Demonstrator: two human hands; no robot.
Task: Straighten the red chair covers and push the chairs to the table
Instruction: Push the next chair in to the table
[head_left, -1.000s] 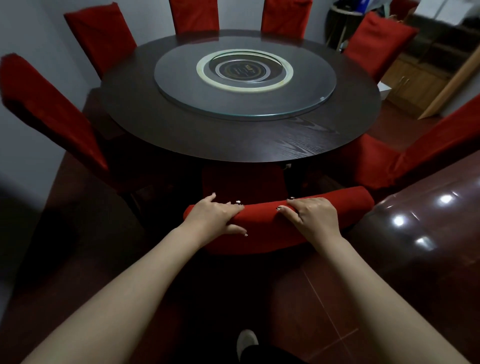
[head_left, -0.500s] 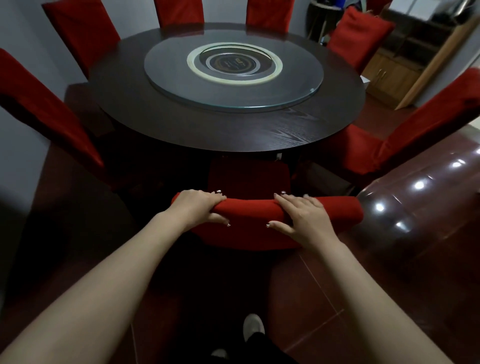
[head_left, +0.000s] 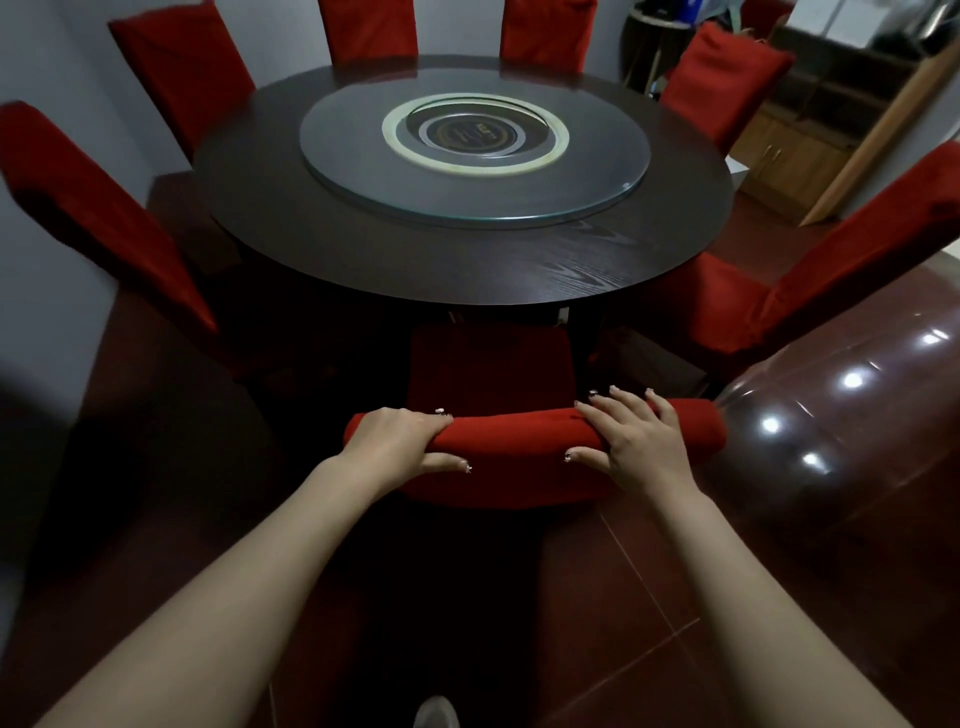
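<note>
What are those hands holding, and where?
The nearest chair, by its backrest's top edge: left hand grips near its left end; right hand lies over it, fingers fairly straight.

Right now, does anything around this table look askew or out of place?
The chair on the right stands out: its seat shows outside the table edge, while the far chairs are tucked in. The near chair also has its seat outside the edge. No spill or damage shows.

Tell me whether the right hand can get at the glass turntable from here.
Probably not without leaning: right hand rests on the chair back, that chair stands before the table, and the turntable sits mid-table.
</note>
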